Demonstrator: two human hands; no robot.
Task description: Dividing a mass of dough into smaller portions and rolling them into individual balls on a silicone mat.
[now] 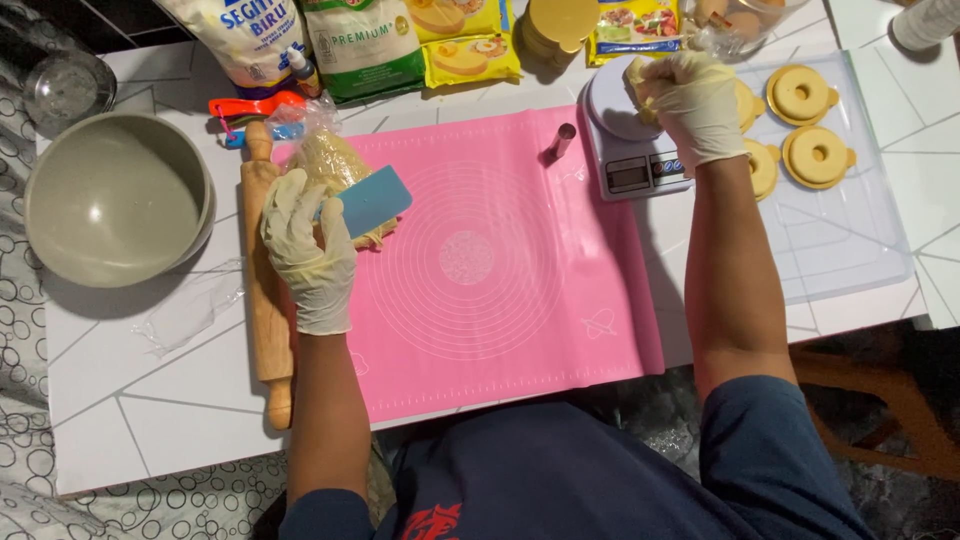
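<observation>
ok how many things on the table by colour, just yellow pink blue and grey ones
Yellow: 4 round moulds on the clear tray
Pink: 1 baking mat
Blue: 1 scraper in the left hand
Grey: 1 bowl
Total: 7
The right hand holds dough over the scale.

A white tabletop with thin grey lines stands over a circle-patterned floor covering.

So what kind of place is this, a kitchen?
Probably a home baking spot: a pink pastry mat, a wooden rolling pin, a small kitchen scale and flour bags crowd a white table.
</observation>
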